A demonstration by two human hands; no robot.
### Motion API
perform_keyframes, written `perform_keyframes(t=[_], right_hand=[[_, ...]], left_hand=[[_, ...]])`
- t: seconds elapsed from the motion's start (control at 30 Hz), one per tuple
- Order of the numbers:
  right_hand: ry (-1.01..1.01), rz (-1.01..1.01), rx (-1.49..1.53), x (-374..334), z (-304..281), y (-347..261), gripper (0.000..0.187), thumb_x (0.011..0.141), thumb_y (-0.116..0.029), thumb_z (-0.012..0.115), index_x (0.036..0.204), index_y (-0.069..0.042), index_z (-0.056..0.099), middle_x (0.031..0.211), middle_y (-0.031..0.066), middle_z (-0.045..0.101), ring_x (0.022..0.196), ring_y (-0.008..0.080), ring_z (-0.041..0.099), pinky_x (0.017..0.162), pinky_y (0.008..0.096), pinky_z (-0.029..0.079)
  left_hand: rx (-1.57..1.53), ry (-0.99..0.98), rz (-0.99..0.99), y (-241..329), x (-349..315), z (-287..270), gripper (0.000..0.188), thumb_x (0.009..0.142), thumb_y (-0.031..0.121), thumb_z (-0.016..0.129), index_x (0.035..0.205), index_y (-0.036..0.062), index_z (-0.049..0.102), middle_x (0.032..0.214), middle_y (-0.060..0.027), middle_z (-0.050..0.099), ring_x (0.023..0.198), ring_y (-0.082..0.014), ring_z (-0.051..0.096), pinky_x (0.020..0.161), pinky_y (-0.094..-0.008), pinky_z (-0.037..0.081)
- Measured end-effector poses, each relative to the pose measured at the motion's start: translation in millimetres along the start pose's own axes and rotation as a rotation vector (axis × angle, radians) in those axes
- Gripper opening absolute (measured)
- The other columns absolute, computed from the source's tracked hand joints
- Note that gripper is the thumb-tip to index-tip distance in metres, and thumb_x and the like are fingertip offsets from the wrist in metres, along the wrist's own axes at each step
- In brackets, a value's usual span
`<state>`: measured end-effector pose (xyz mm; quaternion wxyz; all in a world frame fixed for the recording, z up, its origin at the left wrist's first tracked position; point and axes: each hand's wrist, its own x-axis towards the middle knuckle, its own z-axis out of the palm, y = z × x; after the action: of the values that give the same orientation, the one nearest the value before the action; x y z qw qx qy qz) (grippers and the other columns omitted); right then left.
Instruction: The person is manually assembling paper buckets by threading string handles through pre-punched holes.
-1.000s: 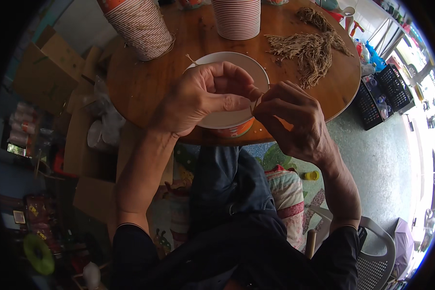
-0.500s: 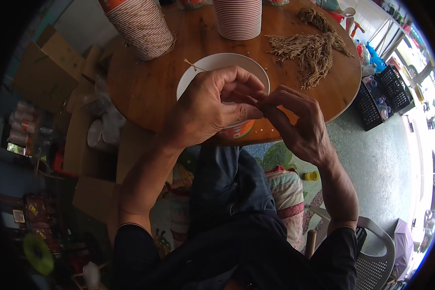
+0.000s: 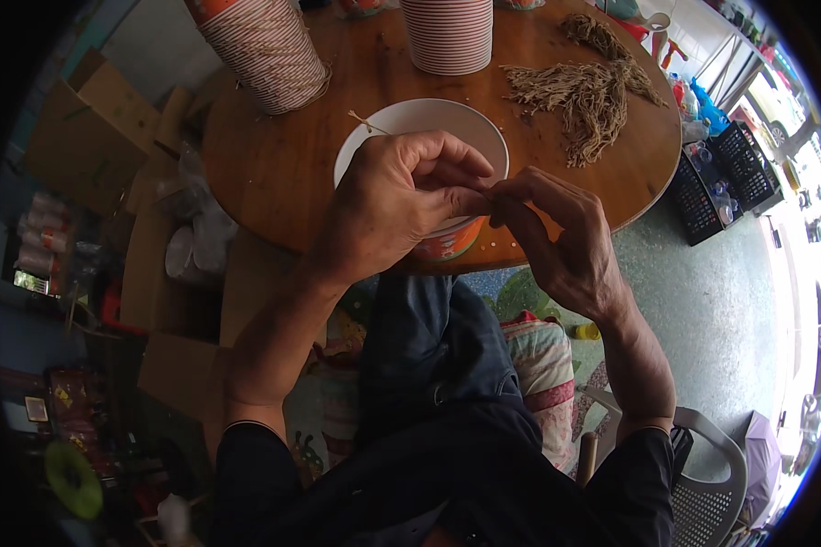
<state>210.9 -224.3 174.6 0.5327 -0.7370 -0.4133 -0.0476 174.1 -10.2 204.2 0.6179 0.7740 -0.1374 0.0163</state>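
daylight from upper right | glare on floor [image 3: 794,301] | left dim | fisheye-bent, dark rim

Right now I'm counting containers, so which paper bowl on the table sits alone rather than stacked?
The white bowl under the left hand, at the table's near edge; the other bowls stand in two striped stacks behind it.

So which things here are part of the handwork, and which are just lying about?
In use: left hand, right hand, bowl, fibre pile.
Lying about: cup stacks, cardboard boxes, black crates, plastic chair.
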Motion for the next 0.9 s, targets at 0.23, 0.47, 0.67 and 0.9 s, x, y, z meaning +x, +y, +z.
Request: perform_keyframes(t=[0.23,0.47,0.67,0.9], right_hand=[[-0.017,0.003,0.044,-1.9,-0.4,1.7,0.010,0.100,-0.002,0.064,0.108,0.004,0.065,0.097,0.0159,0.075,0.095,0.0274,0.076,0.084,0.0378,0.058],[0.073,0.227,0.165,-2.4,1.3,-3.4,0.019,0.101,-0.009,0.068,0.114,0.004,0.067,0.097,0.0135,0.077,0.094,0.0206,0.076,0.085,0.0350,0.058],[0.036,0.265,0.173,-2.7,5.5,3.6,0.021,0.101,-0.013,0.070,0.115,0.003,0.074,0.090,0.0060,0.076,0.082,0.0092,0.070,0.077,0.0274,0.056],[0.088,0.320,0.184,-4.2,6.8,2.0,0.015,0.096,-0.014,0.076,0.102,0.000,0.077,0.086,0.0036,0.077,0.079,0.0068,0.069,0.075,0.0260,0.055]], left_hand=[[0.007,0.008,-0.028,-1.3,-0.8,-3.7,0.020,0.092,-0.001,0.078,0.111,-0.0045,0.070,0.103,-0.0096,0.077,0.097,-0.0143,0.074,0.089,-0.0269,0.061],[-0.110,-0.008,-0.065,-4.9,4.4,-8.8,0.021,0.094,0.006,0.079,0.112,-0.0020,0.070,0.100,-0.0070,0.076,0.093,-0.0118,0.073,0.086,-0.0258,0.060],[-0.097,0.015,-0.068,-1.7,2.2,-7.8,0.017,0.093,0.006,0.079,0.105,-0.0009,0.069,0.099,-0.0081,0.077,0.094,-0.0115,0.074,0.087,-0.0259,0.060],[-0.048,0.045,-0.053,-3.6,-1.6,-3.8,0.018,0.093,0.006,0.080,0.105,0.0001,0.066,0.096,-0.0055,0.075,0.090,-0.0104,0.072,0.085,-0.0256,0.059]])
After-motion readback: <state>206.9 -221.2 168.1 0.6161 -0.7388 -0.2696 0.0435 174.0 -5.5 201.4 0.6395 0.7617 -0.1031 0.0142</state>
